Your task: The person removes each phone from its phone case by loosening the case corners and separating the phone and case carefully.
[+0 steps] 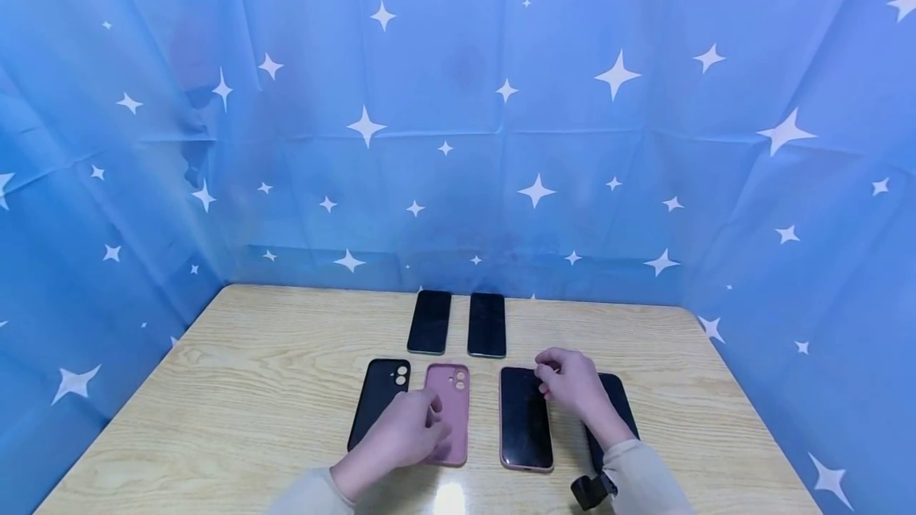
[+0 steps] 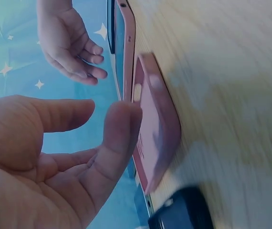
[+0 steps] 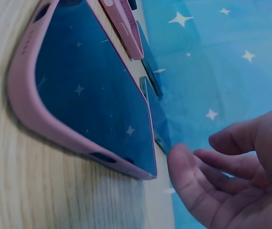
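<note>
My left hand [image 1: 406, 429] hovers over the lower left part of an empty pink phone case [image 1: 452, 396]; in the left wrist view its thumb and fingers are apart with nothing between them. A black phone case [image 1: 374, 397] lies just left of the pink one, partly behind that hand. My right hand [image 1: 572, 381] is at the upper right corner of a phone in a pink case [image 1: 525, 427], lying screen up. Loosely bent, its fingers hold nothing in the right wrist view. Under the right forearm lies another dark phone [image 1: 621, 402], partly covered.
Two dark phones, a left one [image 1: 430, 323] and a right one [image 1: 487, 326], lie side by side near the back edge of the wooden table [image 1: 236, 388]. A blue curtain [image 1: 458, 102] with white stars hangs behind and at both sides.
</note>
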Available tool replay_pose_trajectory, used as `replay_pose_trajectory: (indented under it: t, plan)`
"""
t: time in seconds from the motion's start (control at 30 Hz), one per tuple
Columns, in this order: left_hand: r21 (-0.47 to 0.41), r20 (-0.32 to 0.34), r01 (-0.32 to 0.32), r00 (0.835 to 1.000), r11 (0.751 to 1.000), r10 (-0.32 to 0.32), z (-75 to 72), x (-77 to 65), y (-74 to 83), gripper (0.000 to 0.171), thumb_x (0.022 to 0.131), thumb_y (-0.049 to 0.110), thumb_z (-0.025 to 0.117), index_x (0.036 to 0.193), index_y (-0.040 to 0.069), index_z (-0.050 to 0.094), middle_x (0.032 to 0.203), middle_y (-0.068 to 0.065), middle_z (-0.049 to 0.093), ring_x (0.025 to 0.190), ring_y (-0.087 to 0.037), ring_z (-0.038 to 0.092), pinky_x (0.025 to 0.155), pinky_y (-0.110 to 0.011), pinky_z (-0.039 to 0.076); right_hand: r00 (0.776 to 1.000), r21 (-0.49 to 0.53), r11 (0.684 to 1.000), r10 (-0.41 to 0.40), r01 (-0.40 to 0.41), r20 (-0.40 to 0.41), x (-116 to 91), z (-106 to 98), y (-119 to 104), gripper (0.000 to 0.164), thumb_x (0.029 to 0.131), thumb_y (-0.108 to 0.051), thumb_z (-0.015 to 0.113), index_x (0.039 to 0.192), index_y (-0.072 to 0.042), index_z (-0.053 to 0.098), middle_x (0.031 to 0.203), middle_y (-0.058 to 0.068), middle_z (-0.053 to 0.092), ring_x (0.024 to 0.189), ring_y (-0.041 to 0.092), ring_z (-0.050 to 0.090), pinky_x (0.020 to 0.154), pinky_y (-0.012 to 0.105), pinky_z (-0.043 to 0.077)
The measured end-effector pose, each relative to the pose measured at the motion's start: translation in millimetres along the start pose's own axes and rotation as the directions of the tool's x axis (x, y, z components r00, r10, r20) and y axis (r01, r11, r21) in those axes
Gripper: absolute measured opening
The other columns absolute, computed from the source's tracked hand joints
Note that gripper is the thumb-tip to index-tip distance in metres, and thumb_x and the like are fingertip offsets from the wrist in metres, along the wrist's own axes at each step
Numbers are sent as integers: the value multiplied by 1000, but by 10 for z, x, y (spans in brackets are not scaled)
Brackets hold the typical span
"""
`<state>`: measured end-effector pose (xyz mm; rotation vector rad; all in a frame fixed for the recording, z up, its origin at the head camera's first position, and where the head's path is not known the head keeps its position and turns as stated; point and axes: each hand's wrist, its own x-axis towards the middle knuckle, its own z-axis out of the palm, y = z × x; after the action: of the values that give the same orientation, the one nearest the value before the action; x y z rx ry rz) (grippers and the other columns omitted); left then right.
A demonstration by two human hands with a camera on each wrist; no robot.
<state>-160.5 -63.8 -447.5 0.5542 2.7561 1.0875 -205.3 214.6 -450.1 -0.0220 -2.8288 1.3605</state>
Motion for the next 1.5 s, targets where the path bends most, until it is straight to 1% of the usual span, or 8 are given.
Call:
replay_pose_trajectory:
  t: [0.23, 0.47, 0.8, 0.93, 1.13, 1.27, 1.37, 1.5]
  plan:
    - [-69, -2, -55, 999, 996, 55, 155, 38, 112, 11, 90, 9, 72, 90, 5, 62, 61, 9, 49, 52, -4, 44, 44, -21, 38, 999, -97, 995, -38, 36, -12, -36, -22, 58, 22, 99, -4, 60, 116, 4, 71, 85, 5, 69, 67, 14, 62, 58, 30, 54]
    - [-126, 42, -37, 998, 991, 43, 286, 118, 253, 20, 93, 13, 72, 101, -1, 60, 63, 8, 55, 54, -4, 51, 54, -24, 46, 999, -154, 987, -43, 38, -29, -76, -38, 115, 23, 98, -8, 62, 115, 3, 72, 89, 3, 71, 69, 13, 59, 61, 31, 53]
    - [-36, 70, 50, 996, 998, -47, 501, 254, 445, 29, 92, 27, 76, 94, 2, 62, 69, 1, 51, 58, -13, 47, 49, -28, 39, 999, -177, 984, -28, 21, -38, -99, -70, 202, 23, 98, -6, 60, 115, 3, 72, 91, 5, 71, 68, 11, 63, 58, 28, 53]
    - [-26, 71, 85, 994, 996, -83, 576, 284, 492, 38, 92, 32, 77, 101, -3, 63, 67, -1, 53, 56, -15, 49, 48, -30, 41, 999, -183, 983, -34, 29, -29, -111, -97, 223, 22, 98, -6, 59, 115, 3, 71, 89, 4, 70, 66, 11, 60, 57, 28, 50]
    - [56, 30, 132, 991, 990, -134, 690, 352, 567, 58, 90, 41, 79, 111, -11, 63, 85, -13, 66, 75, -23, 64, 64, -40, 56, 998, -182, 982, -49, 42, -33, -116, -119, 242, 22, 98, -5, 58, 113, 4, 71, 81, 1, 68, 63, 11, 58, 56, 27, 47]
    - [128, 70, 161, 983, 979, -171, 748, 408, 629, 71, 88, 50, 79, 118, -12, 64, 95, -18, 71, 82, -24, 68, 73, -43, 61, 998, -186, 982, -46, 39, -34, -112, -126, 254, 23, 98, -5, 58, 114, 4, 71, 78, -1, 66, 63, 11, 58, 56, 27, 47]
    - [162, 106, 167, 977, 973, -186, 786, 435, 674, 66, 87, 54, 79, 109, -7, 69, 100, -16, 71, 79, -20, 65, 75, -41, 61, 999, -189, 982, -41, 33, -37, -110, -135, 256, 24, 98, -6, 58, 115, 4, 71, 76, -1, 66, 63, 11, 58, 57, 27, 48]
    - [228, 106, 137, 981, 964, -165, 845, 465, 715, 61, 86, 57, 78, 95, -4, 72, 105, -15, 71, 78, -18, 63, 76, -36, 61, 998, -196, 980, -46, 37, -41, -111, -152, 264, 25, 98, -6, 57, 116, 5, 71, 76, -1, 66, 62, 11, 57, 58, 27, 48]
